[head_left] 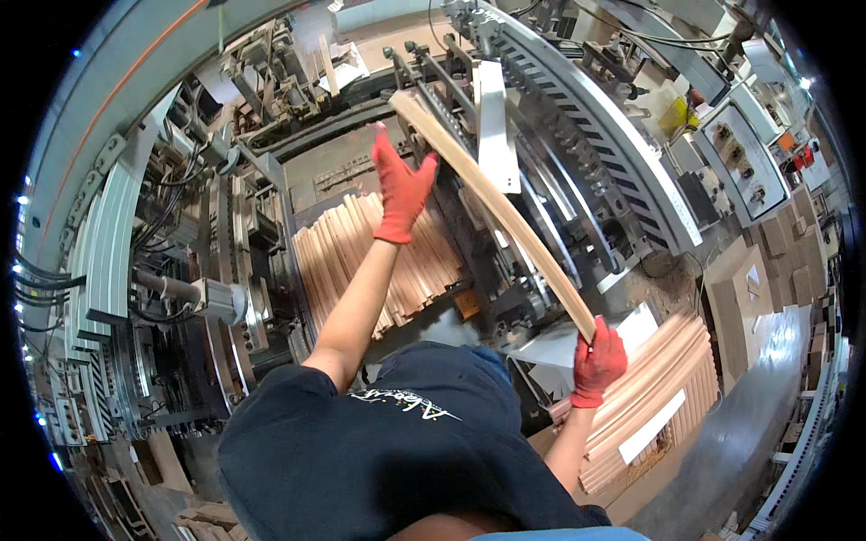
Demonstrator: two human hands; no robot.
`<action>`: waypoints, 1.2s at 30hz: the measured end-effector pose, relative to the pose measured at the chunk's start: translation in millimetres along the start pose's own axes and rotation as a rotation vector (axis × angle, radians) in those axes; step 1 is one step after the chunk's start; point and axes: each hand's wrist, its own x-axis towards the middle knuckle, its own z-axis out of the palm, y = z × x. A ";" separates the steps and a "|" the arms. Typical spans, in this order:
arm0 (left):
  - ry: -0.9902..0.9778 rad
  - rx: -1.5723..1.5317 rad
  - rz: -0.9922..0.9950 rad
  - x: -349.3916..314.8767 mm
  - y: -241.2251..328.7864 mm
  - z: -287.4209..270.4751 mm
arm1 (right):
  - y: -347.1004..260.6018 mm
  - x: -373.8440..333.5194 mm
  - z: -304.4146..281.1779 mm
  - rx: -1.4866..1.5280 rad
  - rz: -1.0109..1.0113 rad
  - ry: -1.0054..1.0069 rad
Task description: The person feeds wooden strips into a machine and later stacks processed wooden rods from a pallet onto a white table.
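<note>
A long pale wooden strip [501, 203] slants across the machine, its far end up and to the left. My right hand [599, 363], in a red glove, is closed around the near end. My left hand [403, 194], also red-gloved, has its fingers stretched and thumb apart. It is beside the strip's far part; whether the thumb touches the wood I cannot tell. Below the left hand lies a row of similar wooden strips [343, 261] on the machine bed. By my right hand is a stack of strips [663, 379] with a white sheet [653, 427] on it.
Metal rails [564, 203] and a beam with dark slanted stripes [622, 149] run to the right of the strip. Machine parts with a cylinder [216, 300] stand at the left. Cardboard [735, 302] and a shiny grey surface [758, 406] lie at the far right.
</note>
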 end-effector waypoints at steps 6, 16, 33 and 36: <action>-0.601 0.173 -0.092 -20.2 -33.9 113.1 | -22.1 29.4 54.8 0.239 0.316 0.030; -0.672 0.407 -0.330 15.1 -72.2 203.4 | -43.5 83.2 157.1 0.412 0.395 -0.053; -0.548 0.164 -0.388 13.2 -56.6 189.8 | -93.7 198.7 263.4 0.491 0.394 -0.351; -0.499 0.117 -0.369 11.3 -62.6 189.2 | -97.6 194.8 274.7 0.318 0.297 -0.391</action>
